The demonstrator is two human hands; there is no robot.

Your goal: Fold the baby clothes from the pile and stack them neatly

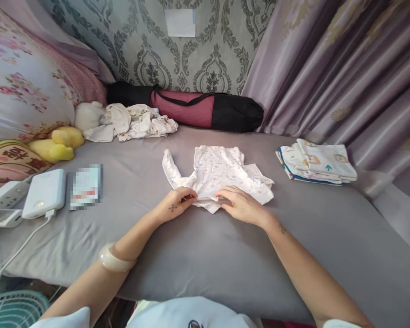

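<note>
Left and right fingers pinch the near edge of a small printed garment lying beyond them, seemingly keeping its layers aligned.

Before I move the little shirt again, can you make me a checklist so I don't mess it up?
1. Left hand has a grip on the near edge of the little shirt: ok, it's pinched in the fingers.
2. Right hand has a grip on the same edge: ok.
3. Sleeves match: not ok, the left sleeve sticks out, bent, and the other side is bunched.
4. Cloth underneath is smooth: cannot tell, the top layer hides it.
5. Folded pile is apart from the shirt: ok, it's off to the right.
6. Crumpled clothes are apart from it too: ok, they're farther back.
</note>
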